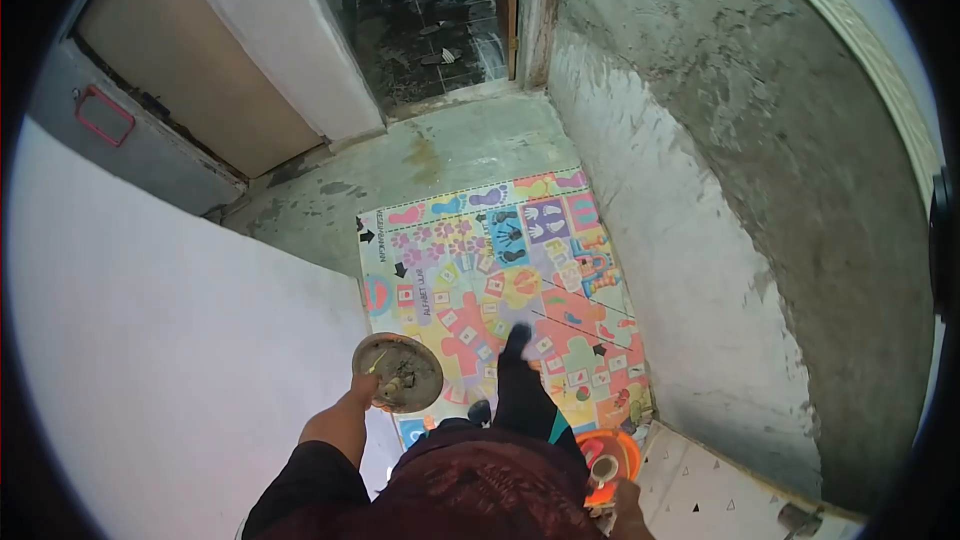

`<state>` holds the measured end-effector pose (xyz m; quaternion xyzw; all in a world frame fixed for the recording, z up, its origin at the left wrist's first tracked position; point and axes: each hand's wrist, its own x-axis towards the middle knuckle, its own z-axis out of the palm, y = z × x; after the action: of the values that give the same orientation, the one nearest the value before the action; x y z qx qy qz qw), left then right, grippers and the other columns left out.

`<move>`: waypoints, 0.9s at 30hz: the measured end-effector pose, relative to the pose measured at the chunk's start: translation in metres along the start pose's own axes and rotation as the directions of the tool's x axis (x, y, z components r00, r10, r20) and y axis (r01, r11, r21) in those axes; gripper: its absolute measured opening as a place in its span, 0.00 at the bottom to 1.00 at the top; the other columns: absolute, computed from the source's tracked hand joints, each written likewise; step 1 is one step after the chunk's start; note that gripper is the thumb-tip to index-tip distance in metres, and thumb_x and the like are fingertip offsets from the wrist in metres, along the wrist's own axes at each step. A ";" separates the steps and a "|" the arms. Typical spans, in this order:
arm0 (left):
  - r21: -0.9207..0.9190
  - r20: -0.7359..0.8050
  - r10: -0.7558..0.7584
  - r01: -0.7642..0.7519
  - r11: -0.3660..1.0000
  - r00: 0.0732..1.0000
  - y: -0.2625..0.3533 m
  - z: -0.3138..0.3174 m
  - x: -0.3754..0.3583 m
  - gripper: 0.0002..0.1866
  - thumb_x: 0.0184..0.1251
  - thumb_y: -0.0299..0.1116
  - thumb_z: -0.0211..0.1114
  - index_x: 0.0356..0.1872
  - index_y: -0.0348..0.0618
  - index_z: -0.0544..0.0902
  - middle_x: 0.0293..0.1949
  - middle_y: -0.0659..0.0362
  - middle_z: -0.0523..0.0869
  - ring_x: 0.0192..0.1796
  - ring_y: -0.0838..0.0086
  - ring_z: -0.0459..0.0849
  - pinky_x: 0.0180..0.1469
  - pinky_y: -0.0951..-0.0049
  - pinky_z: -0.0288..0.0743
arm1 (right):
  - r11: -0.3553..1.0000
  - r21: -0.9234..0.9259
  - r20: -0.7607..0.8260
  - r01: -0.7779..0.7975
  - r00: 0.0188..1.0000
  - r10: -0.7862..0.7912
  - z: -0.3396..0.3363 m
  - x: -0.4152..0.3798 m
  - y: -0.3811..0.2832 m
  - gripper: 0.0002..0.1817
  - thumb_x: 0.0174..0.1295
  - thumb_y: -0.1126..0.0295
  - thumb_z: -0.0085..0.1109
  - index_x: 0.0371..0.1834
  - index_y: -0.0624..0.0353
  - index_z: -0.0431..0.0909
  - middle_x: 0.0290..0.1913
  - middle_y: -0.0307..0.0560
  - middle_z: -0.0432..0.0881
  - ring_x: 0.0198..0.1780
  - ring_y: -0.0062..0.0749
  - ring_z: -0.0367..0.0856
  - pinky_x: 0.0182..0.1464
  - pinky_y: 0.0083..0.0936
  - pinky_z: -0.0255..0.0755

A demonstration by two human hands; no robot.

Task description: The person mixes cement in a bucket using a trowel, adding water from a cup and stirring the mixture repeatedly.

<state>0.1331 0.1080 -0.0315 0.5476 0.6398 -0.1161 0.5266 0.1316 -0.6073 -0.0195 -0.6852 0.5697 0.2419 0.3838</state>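
Left grip (366,390): fingers bent over the near-left rim of a round pan (427,390), gripping it. Right grip (627,500): at the edge of an orange bucket (633,452); can't tell if it's closed on the rim or only beside it. Pan sits left of the legs, over the edge of a printed mat (460,270); bucket right of the legs, with a cup (604,470) inside. Pan looks stiff, probably some weight, likely gritty; best held by the rim, level, one hand each side. Bucket likely light, slightly bendy plastic; take by the rim. Hard to make out: pan contents, one thin yellow bit (377,362) aside. Left fingertips unclear; bucket's near side partly hidden by clothing and right hand.
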 end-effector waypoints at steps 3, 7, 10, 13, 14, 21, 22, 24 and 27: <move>0.022 -0.029 -0.088 0.088 0.996 0.996 0.034 0.003 0.017 0.16 0.58 0.33 0.66 0.44 0.33 0.81 0.27 0.53 0.79 0.23 0.66 0.75 0.25 0.63 0.69 | 0.988 -0.134 0.085 0.074 0.994 -0.063 0.048 -0.017 -0.132 0.10 0.52 0.66 0.65 0.29 0.62 0.79 0.22 0.44 0.74 0.23 0.32 0.71 0.26 0.37 0.65; -0.171 0.007 -0.160 0.159 0.972 0.987 0.051 0.018 0.054 0.15 0.55 0.34 0.65 0.42 0.35 0.81 0.30 0.51 0.78 0.26 0.63 0.74 0.28 0.56 0.69 | 0.923 -0.185 0.164 0.336 0.937 -0.309 0.136 0.011 -0.271 0.14 0.51 0.67 0.64 0.33 0.69 0.81 0.27 0.47 0.78 0.27 0.35 0.75 0.27 0.38 0.67; -0.257 -0.046 -0.252 0.233 0.938 0.967 0.108 0.022 0.050 0.15 0.57 0.34 0.64 0.43 0.37 0.79 0.29 0.52 0.76 0.24 0.66 0.70 0.27 0.58 0.69 | 0.850 -0.346 0.301 0.399 0.905 -0.302 0.194 -0.033 -0.408 0.17 0.51 0.66 0.64 0.37 0.71 0.84 0.32 0.53 0.84 0.34 0.39 0.80 0.36 0.39 0.72; -0.371 -0.117 -0.372 0.308 0.876 0.921 0.140 0.027 0.060 0.14 0.59 0.33 0.64 0.43 0.37 0.78 0.29 0.52 0.74 0.23 0.69 0.68 0.27 0.59 0.68 | 0.804 -0.434 0.295 0.406 0.908 -0.299 0.262 -0.037 -0.514 0.16 0.55 0.65 0.62 0.39 0.68 0.86 0.34 0.57 0.87 0.41 0.44 0.87 0.43 0.42 0.76; -0.430 -0.106 -0.404 0.325 0.843 0.908 0.153 0.027 0.065 0.15 0.59 0.32 0.64 0.44 0.36 0.77 0.29 0.53 0.73 0.23 0.68 0.68 0.27 0.58 0.68 | 0.739 -0.470 0.272 0.482 0.876 -0.398 0.292 -0.014 -0.542 0.16 0.55 0.65 0.62 0.40 0.67 0.85 0.33 0.56 0.86 0.39 0.42 0.87 0.41 0.40 0.76; -0.642 -0.090 -0.603 0.417 0.644 0.793 0.266 0.057 0.104 0.16 0.65 0.33 0.60 0.51 0.38 0.78 0.36 0.51 0.75 0.32 0.61 0.73 0.30 0.55 0.72 | 0.713 -0.329 0.495 0.620 0.756 -0.429 0.428 -0.066 -0.803 0.18 0.57 0.66 0.59 0.44 0.70 0.84 0.40 0.52 0.86 0.40 0.37 0.84 0.40 0.39 0.74; -0.674 -0.076 -0.616 0.415 0.611 0.784 0.277 0.063 0.112 0.16 0.65 0.33 0.60 0.51 0.38 0.78 0.36 0.51 0.75 0.32 0.61 0.73 0.30 0.55 0.72 | 0.693 -0.366 0.459 0.621 0.768 -0.446 0.450 -0.075 -0.837 0.18 0.56 0.67 0.60 0.43 0.71 0.84 0.38 0.53 0.85 0.39 0.37 0.83 0.39 0.38 0.73; -0.711 -0.065 -0.617 0.397 0.580 0.785 0.291 0.068 0.130 0.15 0.67 0.34 0.58 0.51 0.39 0.79 0.37 0.51 0.76 0.33 0.61 0.74 0.31 0.54 0.73 | 0.650 -0.407 0.442 0.642 0.761 -0.475 0.499 -0.098 -0.905 0.17 0.55 0.68 0.60 0.43 0.71 0.84 0.37 0.54 0.84 0.37 0.36 0.82 0.37 0.37 0.73; -0.774 -0.023 -0.566 0.344 0.532 0.824 0.315 0.081 0.149 0.16 0.64 0.36 0.60 0.51 0.41 0.78 0.39 0.53 0.76 0.37 0.62 0.76 0.35 0.56 0.73 | 0.627 -0.422 0.532 0.655 0.738 -0.414 0.559 -0.120 -0.994 0.18 0.55 0.68 0.60 0.44 0.70 0.83 0.35 0.54 0.82 0.31 0.39 0.79 0.34 0.37 0.71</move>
<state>0.4598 0.2534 -0.0498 0.1073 0.8162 0.0958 0.5596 1.1232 -0.0320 -0.0073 -0.8467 0.1437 0.4058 0.3126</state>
